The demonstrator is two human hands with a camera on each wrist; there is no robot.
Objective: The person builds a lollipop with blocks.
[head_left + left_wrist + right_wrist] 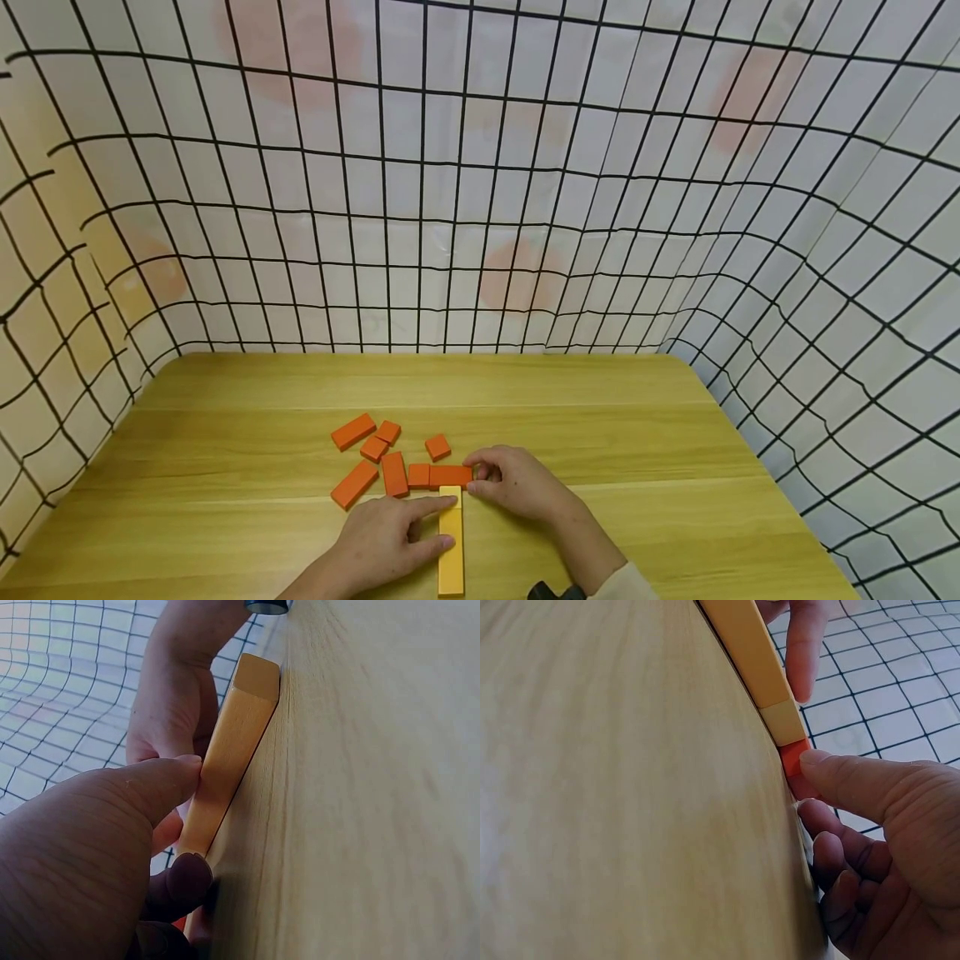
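Note:
A long yellow block (451,562) lies lengthwise on the table, with a short yellow block (447,491) against its far end. My left hand (377,542) touches this yellow row from the left, index finger by the short block and thumb on the long one. Across the row's far end runs an orange block (448,476), its left end meeting a small orange block (418,476). With thumb and index finger, my right hand (521,485) pinches the orange block's right end. In the right wrist view, the thumb presses that orange end (796,759) beside the short yellow block (781,722).
Several loose orange blocks lie up and left, among them a long one (353,432), another long one (354,484), an upright-lying one (394,474) and a small one (438,447). Black wire mesh (450,221) rises behind the wooden table (637,433). A black object (555,592) shows at the bottom edge.

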